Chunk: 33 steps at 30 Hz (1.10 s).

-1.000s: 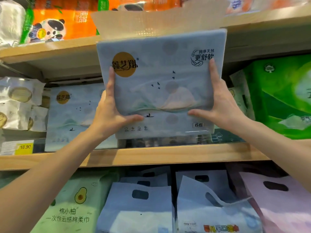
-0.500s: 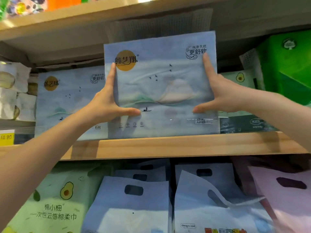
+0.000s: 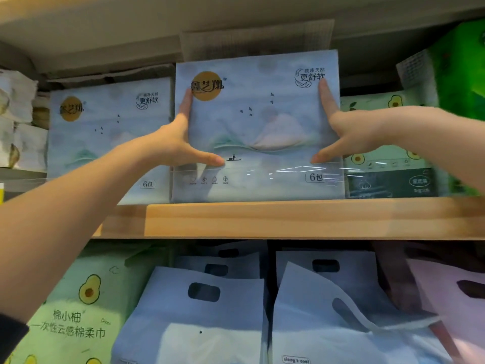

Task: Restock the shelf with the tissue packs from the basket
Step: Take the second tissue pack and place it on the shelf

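A pale blue tissue pack (image 3: 257, 122) with a gold round logo and a mountain drawing stands upright on the wooden shelf (image 3: 288, 219). My left hand (image 3: 175, 143) presses its left side, forefinger up and thumb across the front. On the pack's right side my right hand (image 3: 349, 132) does the same. A matching blue tissue pack (image 3: 105, 137) stands just to its left on the same shelf. The basket is out of view.
Green avocado-print packs (image 3: 388, 158) and a bright green pack (image 3: 459, 101) stand to the right. White packs (image 3: 18, 119) sit at far left. Below the shelf are blue handled bags (image 3: 199, 311), a green avocado pack (image 3: 70, 311) and a pink bag (image 3: 451, 292). An upper shelf board (image 3: 236, 19) hangs close overhead.
The blue pack has come down from in front of the upper shelf and now rests on the wooden shelf beside its twin. Both hands stayed on its sides.
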Tool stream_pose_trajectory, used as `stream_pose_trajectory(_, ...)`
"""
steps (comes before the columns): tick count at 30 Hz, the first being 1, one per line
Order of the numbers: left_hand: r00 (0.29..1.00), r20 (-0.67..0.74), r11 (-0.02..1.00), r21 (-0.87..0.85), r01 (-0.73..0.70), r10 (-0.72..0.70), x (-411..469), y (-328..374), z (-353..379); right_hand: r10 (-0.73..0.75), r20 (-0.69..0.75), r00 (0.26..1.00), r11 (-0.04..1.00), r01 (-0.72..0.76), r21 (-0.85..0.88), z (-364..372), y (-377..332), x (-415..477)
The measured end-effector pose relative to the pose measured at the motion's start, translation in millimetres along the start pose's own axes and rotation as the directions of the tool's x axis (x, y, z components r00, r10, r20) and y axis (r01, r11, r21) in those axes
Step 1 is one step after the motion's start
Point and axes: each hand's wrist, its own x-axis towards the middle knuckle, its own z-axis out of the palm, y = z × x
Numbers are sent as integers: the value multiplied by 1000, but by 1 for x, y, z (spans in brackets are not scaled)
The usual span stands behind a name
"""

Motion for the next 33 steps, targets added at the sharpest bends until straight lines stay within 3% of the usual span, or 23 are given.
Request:
stream_pose_trajectory(7,998,33,996,-66,56,-54,13,-4,3,15,28,999,998,-13,-66,-1,4,16)
stream_pose_trajectory(24,996,36,994,-74,84,-81,-13,9,-10,67,15,998,994,-68,84,-5,-12,-8)
stream_pose_trajectory(33,999,2,998,21,52,-52,-48,7,-39,122,-42,992,992,-121,29,-21,-32,-43)
